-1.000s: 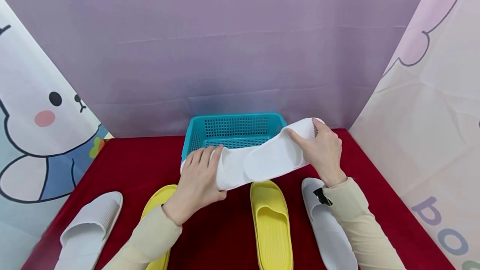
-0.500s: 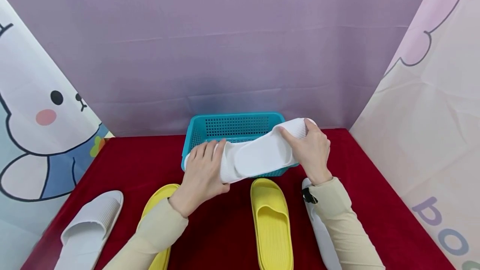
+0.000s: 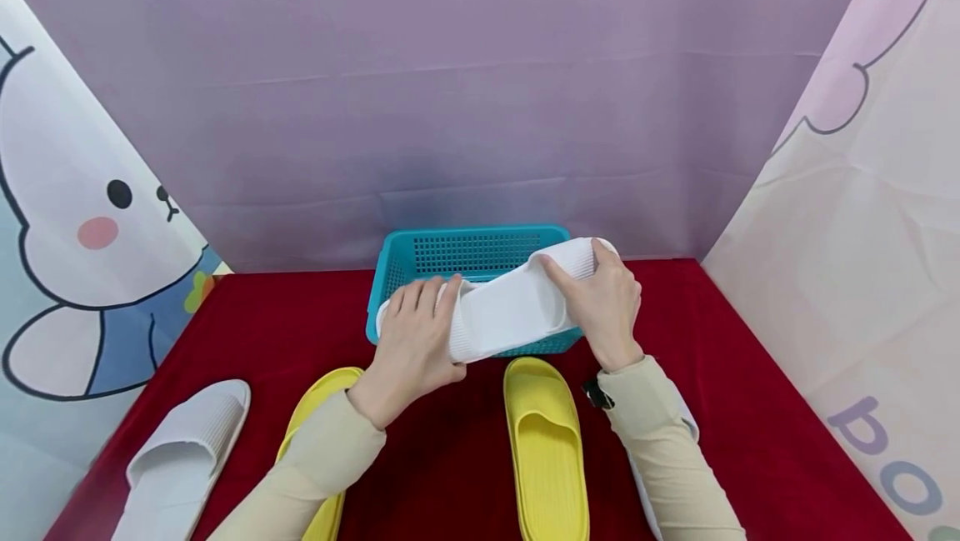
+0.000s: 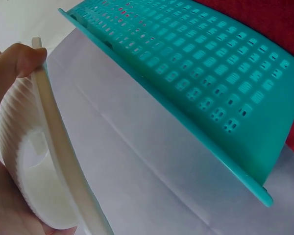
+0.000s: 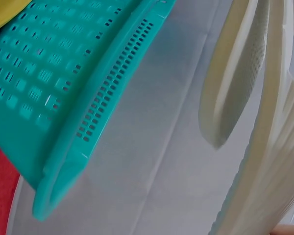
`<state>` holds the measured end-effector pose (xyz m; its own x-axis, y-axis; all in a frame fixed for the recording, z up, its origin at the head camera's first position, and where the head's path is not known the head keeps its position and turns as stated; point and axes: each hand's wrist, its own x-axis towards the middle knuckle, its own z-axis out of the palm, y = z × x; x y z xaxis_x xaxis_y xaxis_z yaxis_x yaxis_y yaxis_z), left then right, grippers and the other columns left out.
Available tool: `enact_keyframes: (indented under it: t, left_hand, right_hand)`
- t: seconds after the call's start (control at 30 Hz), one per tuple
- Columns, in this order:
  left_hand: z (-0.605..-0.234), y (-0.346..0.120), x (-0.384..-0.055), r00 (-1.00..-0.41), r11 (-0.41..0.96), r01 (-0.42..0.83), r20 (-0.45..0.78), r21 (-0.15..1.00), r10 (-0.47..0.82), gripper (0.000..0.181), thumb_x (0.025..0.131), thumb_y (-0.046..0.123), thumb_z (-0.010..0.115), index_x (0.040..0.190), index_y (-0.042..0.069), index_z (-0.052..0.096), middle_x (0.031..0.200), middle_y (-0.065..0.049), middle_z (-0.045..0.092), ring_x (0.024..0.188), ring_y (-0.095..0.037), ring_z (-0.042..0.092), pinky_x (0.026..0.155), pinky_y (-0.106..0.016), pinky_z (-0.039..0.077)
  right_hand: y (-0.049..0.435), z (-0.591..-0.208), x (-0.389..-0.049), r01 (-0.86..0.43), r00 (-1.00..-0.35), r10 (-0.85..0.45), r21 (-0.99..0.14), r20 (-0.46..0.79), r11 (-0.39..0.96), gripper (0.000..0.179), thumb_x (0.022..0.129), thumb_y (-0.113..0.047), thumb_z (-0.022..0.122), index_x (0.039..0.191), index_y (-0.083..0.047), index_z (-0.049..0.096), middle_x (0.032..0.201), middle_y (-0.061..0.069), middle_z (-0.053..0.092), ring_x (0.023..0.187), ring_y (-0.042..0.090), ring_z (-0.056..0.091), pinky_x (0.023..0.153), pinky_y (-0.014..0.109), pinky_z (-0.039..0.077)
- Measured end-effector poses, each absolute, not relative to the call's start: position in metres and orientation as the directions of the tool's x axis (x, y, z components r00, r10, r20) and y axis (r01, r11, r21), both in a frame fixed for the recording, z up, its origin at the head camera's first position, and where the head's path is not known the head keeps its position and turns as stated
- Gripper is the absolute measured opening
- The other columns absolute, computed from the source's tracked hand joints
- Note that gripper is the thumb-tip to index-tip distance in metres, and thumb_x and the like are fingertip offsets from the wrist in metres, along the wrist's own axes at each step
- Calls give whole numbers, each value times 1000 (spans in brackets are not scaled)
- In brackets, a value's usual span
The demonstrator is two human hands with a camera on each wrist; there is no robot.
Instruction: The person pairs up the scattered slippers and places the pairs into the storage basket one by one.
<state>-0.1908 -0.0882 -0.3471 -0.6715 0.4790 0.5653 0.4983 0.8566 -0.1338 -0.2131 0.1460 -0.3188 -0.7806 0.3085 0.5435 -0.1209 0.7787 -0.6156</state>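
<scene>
Above the front of the turquoise basket [image 3: 480,251], two white slippers overlap sole over sole, toes pointing opposite ways. My left hand [image 3: 412,341] grips the ribbed strap end of the left slipper [image 4: 63,152], thumb curled over its edge in the left wrist view. On the other side, my right hand [image 3: 603,303] holds the strap end of the right slipper [image 3: 517,308], which lies over the left one. Seen from the right wrist, the far slipper's heel [image 5: 228,93] stands a little apart from the near slipper [image 5: 264,161]. The slippers hide much of the basket's front.
On the red cloth [image 3: 450,458] lie a white slipper [image 3: 176,458] at far left, a yellow slipper [image 3: 322,395] partly under my left sleeve, another yellow slipper [image 3: 547,449], and a pale slipper [image 3: 686,420] mostly hidden by my right sleeve. A purple backdrop [image 3: 465,91] stands behind.
My right hand has shifted left with its slipper, so the two slippers overlap more. The left hand has moved slightly right, and more of the basket's front shows below them.
</scene>
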Motion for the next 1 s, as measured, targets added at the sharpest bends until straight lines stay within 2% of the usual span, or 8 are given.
enact_keyframes:
  t: [0.13, 0.4, 0.67, 0.87, 1.0]
  left_hand:
    - [-347, -84, -191, -667, 855, 500, 569, -139, 482, 111, 46, 53, 80, 135, 6, 35, 124, -16, 49, 110, -31, 46, 96, -45, 38]
    - [-345, -78, -191, -670, 854, 501, 561, -141, 486, 112, 45, 53, 80, 136, 6, 34, 125, -15, 48, 110, -30, 46, 96, -45, 39]
    - [-345, -74, -192, -687, 862, 486, 546, -145, 479, 113, 46, 55, 80, 137, 6, 33, 127, -16, 47, 111, -30, 45, 97, -45, 38]
    - [-346, -72, -193, -681, 862, 482, 552, -156, 481, 112, 46, 55, 79, 136, 6, 33, 126, -16, 48, 110, -30, 46, 96, -44, 39]
    - [-345, -70, -195, -671, 860, 484, 564, -160, 482, 111, 46, 56, 79, 135, 6, 34, 124, -16, 49, 109, -30, 46, 95, -44, 40]
  right_hand:
    - [140, -319, -213, -124, -776, 314, -620, 547, 775, 63, 72, -61, 63, 106, -8, 61, 93, 12, 66, 69, 28, 60, 57, 39, 52]
    - [127, -320, -209, -128, -807, 298, -644, 509, 754, 67, 73, -61, 62, 113, -8, 59, 99, 12, 66, 74, 28, 61, 59, 39, 53]
    - [124, -324, -210, -134, -812, 292, -648, 506, 750, 62, 72, -63, 62, 104, -10, 60, 89, 10, 65, 68, 26, 60, 56, 37, 52]
    - [123, -325, -208, -135, -836, 277, -668, 473, 732, 70, 72, -63, 62, 115, -7, 58, 97, 12, 65, 72, 27, 62, 59, 38, 54]
    - [123, -325, -208, -136, -841, 272, -670, 468, 730, 74, 72, -64, 61, 118, -7, 57, 99, 13, 66, 73, 27, 62, 59, 37, 54]
